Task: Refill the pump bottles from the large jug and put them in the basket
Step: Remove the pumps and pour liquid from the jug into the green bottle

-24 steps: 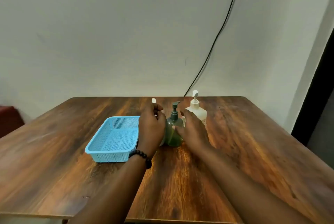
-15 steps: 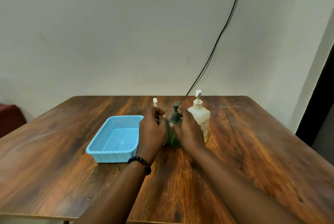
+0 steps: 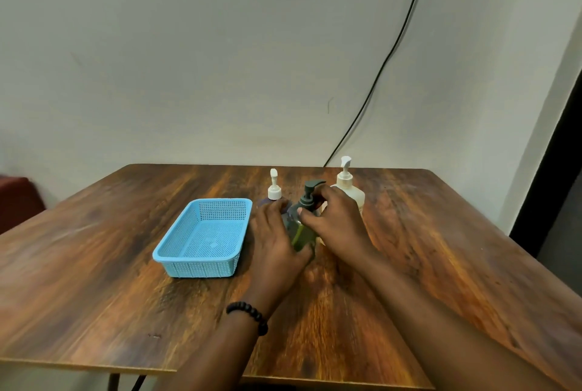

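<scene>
A green pump bottle (image 3: 301,232) stands mid-table, tilted slightly toward me. My left hand (image 3: 273,239) wraps its body from the left. My right hand (image 3: 333,220) grips its dark collar just under the pump head (image 3: 310,190). Behind my left hand a bottle with a white pump (image 3: 274,189) shows only its top. A cream pump bottle (image 3: 349,192) stands upright behind my right hand. The light blue basket (image 3: 176,258) lies to the left with nothing in it. No large jug is in view.
The wooden table (image 3: 94,280) ends in a front edge near me and a right edge by a dark doorway (image 3: 563,201). A black cable (image 3: 378,69) runs down the wall behind the bottles. A dark red seat (image 3: 17,198) sits at far left.
Both hands have closed on the green bottle and drawn it a little toward me. My right hand has risen from its side to the pump collar, and the white-pump bottle is uncovered.
</scene>
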